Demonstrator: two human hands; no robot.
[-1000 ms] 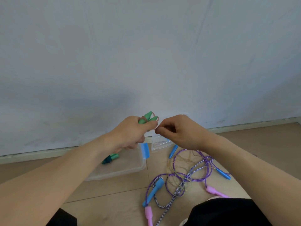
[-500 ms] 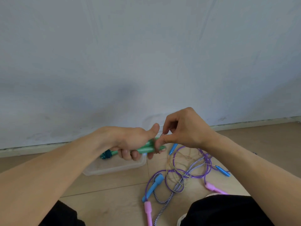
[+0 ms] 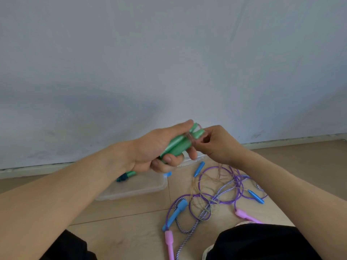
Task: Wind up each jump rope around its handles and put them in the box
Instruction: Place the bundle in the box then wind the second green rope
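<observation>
Clear box on the floor near the wall, one wound green rope inside. Beside it, tangled ropes: seemingly three, one purple, one striped, one thin and clear. Left hand curled round two green handles; right hand pinching the clear cord at their tips. Likely light, springy, slippery: best gripped mid-handle.

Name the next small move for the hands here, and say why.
Probably another turn of the clear cord round the green handles: the left hand grips both handles together, the right hand pinches the cord at their tips, and slack cord trails down to the floor.
</observation>
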